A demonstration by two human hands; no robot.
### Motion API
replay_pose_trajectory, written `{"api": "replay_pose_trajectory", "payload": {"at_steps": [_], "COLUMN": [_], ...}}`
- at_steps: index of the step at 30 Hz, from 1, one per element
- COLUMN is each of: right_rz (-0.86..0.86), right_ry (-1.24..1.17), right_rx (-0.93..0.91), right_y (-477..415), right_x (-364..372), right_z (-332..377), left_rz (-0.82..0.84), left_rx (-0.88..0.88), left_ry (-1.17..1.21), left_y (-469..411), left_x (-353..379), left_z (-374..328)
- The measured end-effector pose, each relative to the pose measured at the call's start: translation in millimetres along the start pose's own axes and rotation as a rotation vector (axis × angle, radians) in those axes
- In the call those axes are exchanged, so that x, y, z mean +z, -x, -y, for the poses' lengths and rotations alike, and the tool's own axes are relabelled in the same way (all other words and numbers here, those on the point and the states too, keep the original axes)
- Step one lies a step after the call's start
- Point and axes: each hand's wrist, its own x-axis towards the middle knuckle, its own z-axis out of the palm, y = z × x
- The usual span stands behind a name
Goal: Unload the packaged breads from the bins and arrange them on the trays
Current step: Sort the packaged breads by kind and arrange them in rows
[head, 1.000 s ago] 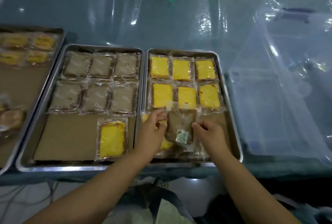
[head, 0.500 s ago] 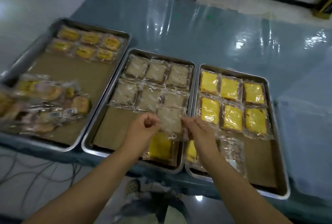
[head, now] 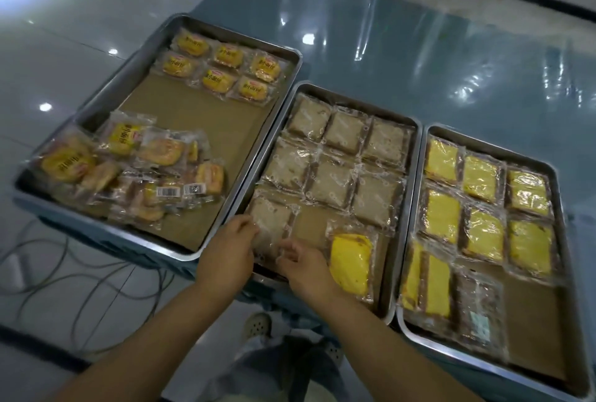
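- Three metal trays sit side by side on the blue-green, film-covered surface
- Your left grip pinches the left edge of a brown bread pack, and your right grip holds the wrapper at its near edge
- That pack lies in the near left corner of the middle tray, just below the six brown packs set in two rows of three
- One yellow cake pack lies at the near right of the same tray, just beside your right grip
- On the right tray, six yellow slices form two rows; two more yellow packs overlap at the near left, next to a dark pack with a pale green label that is too blurred to read
- On the left tray, six round breads lie at the far end; their yellow wrappers carry dark Chinese characters and a small red oval logo that you cannot read for certain
- A loose heap of round breads fills that tray's near left, showing a white barcode sticker and a second white code label
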Motion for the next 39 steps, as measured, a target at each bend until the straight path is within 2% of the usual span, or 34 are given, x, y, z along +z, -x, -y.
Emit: {"api": "replay_pose_trajectory", "payload": {"at_steps": [4, 7, 12, 14, 16, 18, 21, 25, 28, 30, 34, 39], "right_rz": [-0.011, -0.041, -0.254, -0.401, -0.529, -0.565, -0.554, -0.547, -0.526, -0.524, -0.524, -0.595], "right_ry": [0.042, 0.049, 0.226, 0.362, 0.446, 0.450, 0.375, 0.363, 0.302, 0.218, 0.065, -0.084], "right_rx": [-0.038, -0.020, -0.002, 0.014, 0.053, 0.107, 0.187, 0.198, 0.181, 0.181, 0.144, 0.015], "right_y": [-3, -3, 11, 20, 31, 41, 50, 54, 56, 59, 64, 73], "right_x": [3, 2, -16, -27, -38, -44, -42, -39, -41, -43, -43, -52], "right_z": [4, -2, -25, -36, -44, -51, -54, -56, -57, -58, -61, -60], "left_rz": [0.043, 0.158, 0.297, 0.295, 0.209, 0.165, 0.260, 0.395, 0.420, 0.410, 0.447, 0.257], "left_rx": [0.199, 0.291, 0.259, 0.275, 0.348, 0.434, 0.482, 0.387, 0.141, -0.008, -0.121, -0.157], "left_ry": [-0.261, -0.305, -0.420, -0.417, -0.329, -0.196, -0.129, 0.068, 0.390, 0.517, 0.645, 0.772], "left_y": [-5, -13, -25, -24, -22, -18, -13, -12, -13, -14, -12, -8], "left_x": [-1, 9, 18, 16, 16, 19, 28, 43, 45, 46, 51, 44], "left_z": [1, -3, -5, -8, -16, -30, -54, -77, -91, -94, -92, -116]}}
